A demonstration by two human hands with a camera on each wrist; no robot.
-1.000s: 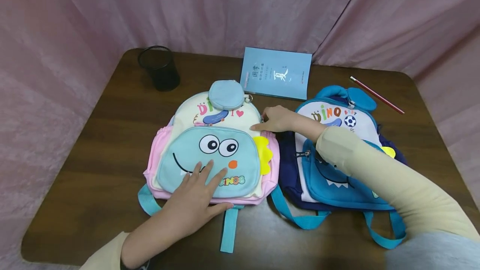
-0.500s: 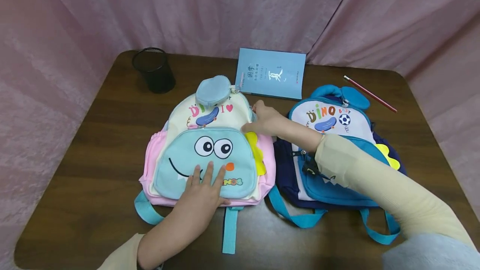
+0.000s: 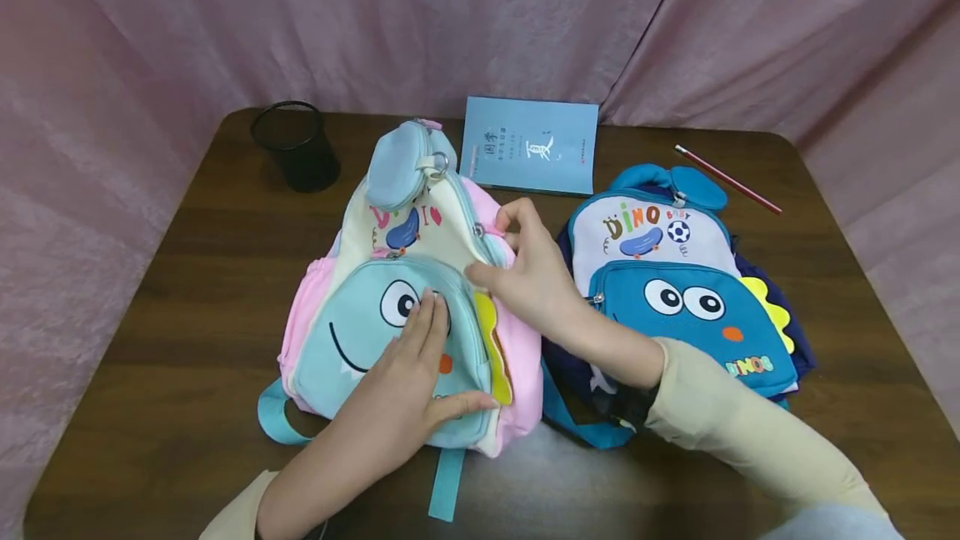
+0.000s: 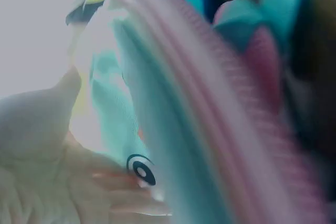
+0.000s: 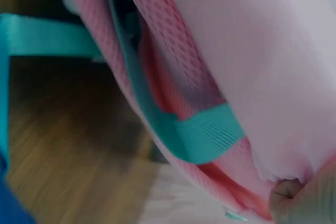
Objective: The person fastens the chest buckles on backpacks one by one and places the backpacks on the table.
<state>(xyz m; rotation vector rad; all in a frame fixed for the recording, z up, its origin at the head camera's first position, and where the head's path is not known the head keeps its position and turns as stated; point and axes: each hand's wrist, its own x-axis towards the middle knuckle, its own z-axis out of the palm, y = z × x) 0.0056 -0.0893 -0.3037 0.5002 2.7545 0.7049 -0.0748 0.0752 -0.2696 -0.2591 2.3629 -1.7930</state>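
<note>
A pink, cream and light-blue dinosaur backpack (image 3: 341, 298) lies face up on the table, its right side lifted and turned toward the left. My left hand (image 3: 393, 386) rests flat on its light-blue front pocket, fingers straight over the printed eyes and thumb spread out near the yellow felt spikes (image 3: 491, 348). On the bag's right side my right hand (image 3: 543, 277) pinches the fabric edge close to the zipper pull (image 3: 478, 230). The right wrist view shows curled fingers (image 5: 286, 195) at the pink side fabric, with a teal shoulder strap (image 5: 210, 135) beneath the bag.
A navy and blue dinosaur backpack (image 3: 667, 290) lies close on the right, partly under my right forearm. Along the back stand a black mesh pen cup (image 3: 300, 152), a blue book (image 3: 528, 144) and a red pencil (image 3: 727, 177) on the dark wooden table (image 3: 195, 290).
The pink backpack's right side has risen and tilted leftward, with my right hand drawing its edge up. My left hand stays on the pocket, its fingers now closer together.
</note>
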